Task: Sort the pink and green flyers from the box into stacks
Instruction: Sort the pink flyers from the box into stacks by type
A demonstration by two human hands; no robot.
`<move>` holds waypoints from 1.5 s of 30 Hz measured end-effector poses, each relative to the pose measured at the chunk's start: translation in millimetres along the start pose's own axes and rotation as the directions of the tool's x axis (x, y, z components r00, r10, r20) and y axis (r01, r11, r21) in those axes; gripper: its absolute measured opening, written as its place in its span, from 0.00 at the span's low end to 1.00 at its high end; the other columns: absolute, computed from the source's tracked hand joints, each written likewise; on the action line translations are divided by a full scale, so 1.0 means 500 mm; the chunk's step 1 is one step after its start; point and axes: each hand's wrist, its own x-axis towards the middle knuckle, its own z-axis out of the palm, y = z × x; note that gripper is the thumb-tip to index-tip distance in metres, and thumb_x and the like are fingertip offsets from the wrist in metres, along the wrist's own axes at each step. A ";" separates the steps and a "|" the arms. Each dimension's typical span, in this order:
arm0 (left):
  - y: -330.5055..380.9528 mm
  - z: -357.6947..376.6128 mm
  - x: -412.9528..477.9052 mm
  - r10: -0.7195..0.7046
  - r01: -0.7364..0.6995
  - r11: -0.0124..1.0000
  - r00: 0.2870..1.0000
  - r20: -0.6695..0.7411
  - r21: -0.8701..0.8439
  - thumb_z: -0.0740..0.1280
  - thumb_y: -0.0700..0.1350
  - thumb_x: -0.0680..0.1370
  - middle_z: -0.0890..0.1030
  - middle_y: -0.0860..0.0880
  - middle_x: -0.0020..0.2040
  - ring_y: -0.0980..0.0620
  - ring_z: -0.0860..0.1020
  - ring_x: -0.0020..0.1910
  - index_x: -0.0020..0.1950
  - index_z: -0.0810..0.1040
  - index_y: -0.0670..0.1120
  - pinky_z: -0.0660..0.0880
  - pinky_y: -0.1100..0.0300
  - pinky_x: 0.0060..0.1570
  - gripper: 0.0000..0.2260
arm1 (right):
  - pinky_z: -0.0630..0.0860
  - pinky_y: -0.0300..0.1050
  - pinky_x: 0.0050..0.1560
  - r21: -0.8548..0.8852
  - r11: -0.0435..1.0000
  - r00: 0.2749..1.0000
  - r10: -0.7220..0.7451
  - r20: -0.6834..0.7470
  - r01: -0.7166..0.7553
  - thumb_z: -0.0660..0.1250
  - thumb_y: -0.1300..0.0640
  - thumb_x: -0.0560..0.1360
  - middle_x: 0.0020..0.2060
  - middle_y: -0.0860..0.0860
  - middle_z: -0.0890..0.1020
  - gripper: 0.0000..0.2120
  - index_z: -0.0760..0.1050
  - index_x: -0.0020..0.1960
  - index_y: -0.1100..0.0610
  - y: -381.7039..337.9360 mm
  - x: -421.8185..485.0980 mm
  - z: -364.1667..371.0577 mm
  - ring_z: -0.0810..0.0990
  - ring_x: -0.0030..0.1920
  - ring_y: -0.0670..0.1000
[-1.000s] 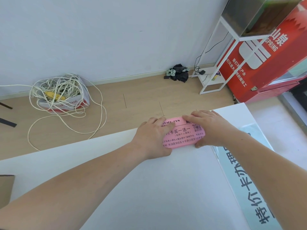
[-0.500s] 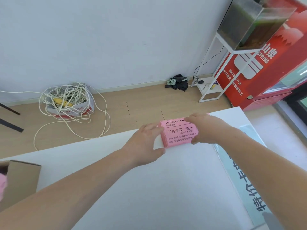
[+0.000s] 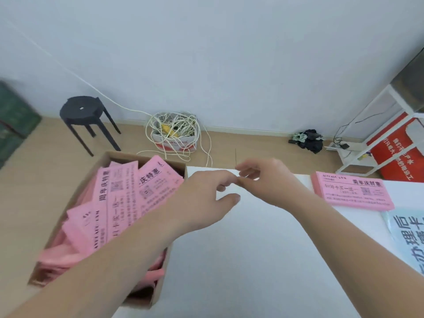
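White table (image 3: 241, 260): left hand (image 3: 202, 196) and right hand (image 3: 266, 182), fingers loosely curled and empty, between flyer box (image 3: 158, 294) and pink stack (image 3: 353, 191).

Two bare forearms, bare wrists, bare hands (left hand (image 3: 202, 199), right hand (image 3: 267, 182)), short plain nails.

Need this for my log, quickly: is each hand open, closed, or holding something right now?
Left hand: open, relaxed, holding nothing.
Right hand: open, relaxed, holding nothing.
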 end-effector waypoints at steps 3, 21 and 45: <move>-0.061 -0.079 -0.095 -0.074 0.064 0.995 0.988 -0.137 -0.076 0.71 0.53 0.78 0.82 0.63 0.56 0.68 0.78 0.56 0.60 0.80 0.60 0.77 0.57 0.60 0.11 | 0.76 0.30 0.40 0.135 0.988 0.997 -0.073 -0.034 0.077 0.74 0.48 0.76 0.47 0.39 0.85 0.10 0.82 0.57 0.44 -0.106 -0.013 0.074 0.81 0.48 0.35; -0.343 -0.197 -0.309 -0.457 0.461 0.880 0.759 -0.465 -0.112 0.67 0.38 0.78 0.81 0.47 0.59 0.45 0.79 0.58 0.64 0.81 0.46 0.75 0.52 0.60 0.16 | 0.73 0.52 0.70 -0.145 0.947 0.948 -0.260 0.181 0.287 0.64 0.54 0.83 0.66 0.41 0.79 0.14 0.80 0.66 0.47 -0.262 -0.022 0.346 0.75 0.66 0.46; -0.244 -0.149 -0.316 -0.249 0.127 0.892 0.938 -0.239 -0.433 0.70 0.44 0.80 0.72 0.70 0.65 0.72 0.69 0.66 0.69 0.71 0.69 0.72 0.72 0.60 0.25 | 0.78 0.52 0.59 -0.047 0.993 0.923 -0.082 0.376 0.107 0.55 0.18 0.70 0.46 0.39 0.86 0.33 0.84 0.51 0.41 -0.316 0.009 0.316 0.83 0.51 0.45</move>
